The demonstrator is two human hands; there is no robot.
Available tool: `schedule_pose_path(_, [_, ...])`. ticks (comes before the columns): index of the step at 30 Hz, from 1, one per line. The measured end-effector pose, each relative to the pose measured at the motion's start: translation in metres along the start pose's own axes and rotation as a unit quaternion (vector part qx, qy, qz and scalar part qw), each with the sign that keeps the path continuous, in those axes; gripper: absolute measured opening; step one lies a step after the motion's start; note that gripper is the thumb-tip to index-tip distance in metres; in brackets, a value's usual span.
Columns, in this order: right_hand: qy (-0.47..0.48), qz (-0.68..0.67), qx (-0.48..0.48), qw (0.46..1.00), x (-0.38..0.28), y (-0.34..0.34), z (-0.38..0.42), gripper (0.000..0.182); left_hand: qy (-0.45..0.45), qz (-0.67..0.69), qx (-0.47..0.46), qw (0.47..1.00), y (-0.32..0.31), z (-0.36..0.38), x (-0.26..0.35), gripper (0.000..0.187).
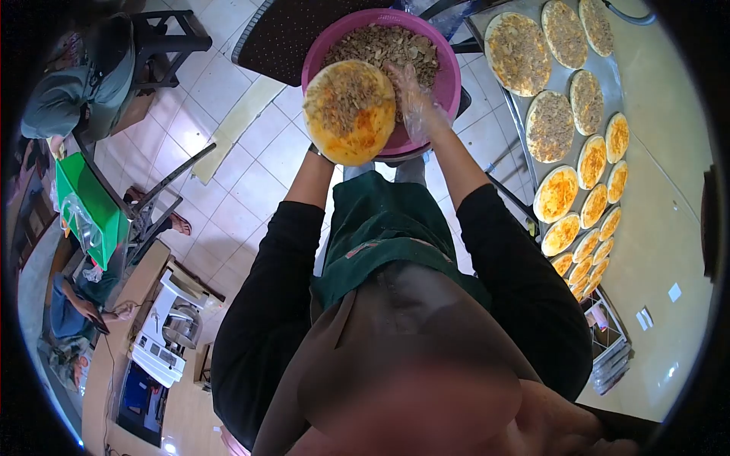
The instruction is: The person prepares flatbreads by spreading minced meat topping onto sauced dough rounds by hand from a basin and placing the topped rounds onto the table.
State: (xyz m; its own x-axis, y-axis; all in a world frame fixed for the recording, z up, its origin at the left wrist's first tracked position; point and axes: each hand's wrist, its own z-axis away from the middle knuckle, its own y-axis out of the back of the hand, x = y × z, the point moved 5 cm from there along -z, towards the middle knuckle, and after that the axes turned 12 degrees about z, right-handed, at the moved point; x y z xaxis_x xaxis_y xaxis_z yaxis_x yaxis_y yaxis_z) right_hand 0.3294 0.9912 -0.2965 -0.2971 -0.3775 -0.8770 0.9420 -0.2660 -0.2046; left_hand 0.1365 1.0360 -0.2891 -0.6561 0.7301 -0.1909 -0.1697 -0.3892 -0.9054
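Note:
A round flat bread [350, 125] with orange sauce is held up over the near left edge of a pink basin [450, 57]. Brown crumbly topping covers its upper part, while orange sauce shows on the lower part. My left hand [322, 154] is under the bread and mostly hidden by it. Inside the basin lies a heap of the same brown topping [388, 45]. My right hand [413, 100], in a clear plastic glove, is at the basin's right side beside the topping, its fingertips at the heap. Whether it holds any topping cannot be made out.
At the right, a metal tray [487, 45] bears several flat breads, some with brown topping [550, 125], others with only orange sauce [556, 194]. A dark chair [274, 38] stands behind the basin. Left are a green table [91, 205], a white machine [163, 330] and seated people.

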Motion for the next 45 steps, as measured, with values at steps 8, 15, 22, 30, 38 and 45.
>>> schedule_pose_path(8, [-0.149,0.78,-0.058,0.605,0.057,-0.04,0.003,0.074,-0.059,-0.008,0.028,0.998,0.011,0.027,0.034,0.054])
schedule_pose_path(15, [-0.217,0.589,-0.173,0.759,0.073,-0.045,-0.01,0.057,-0.094,-0.02,0.034,0.995,0.01,0.033,0.056,0.053])
schedule_pose_path(22, [-0.284,-0.068,0.026,0.956,-0.032,-0.034,0.046,0.036,-0.086,-0.025,0.019,0.996,0.003,0.013,0.05,0.053])
schedule_pose_path(30, [0.059,0.466,0.007,0.883,-0.096,-0.028,0.031,0.032,-0.049,-0.042,0.01,0.998,-0.006,-0.012,0.013,0.052])
schedule_pose_path(38, [0.141,0.546,0.032,0.825,-0.115,-0.067,0.068,0.049,-0.05,-0.044,0.015,0.998,-0.002,-0.006,0.004,0.052])
schedule_pose_path(45, [0.229,0.738,0.048,0.633,-0.096,-0.073,0.068,0.058,-0.056,-0.044,0.019,0.997,0.002,0.0,0.008,0.051])
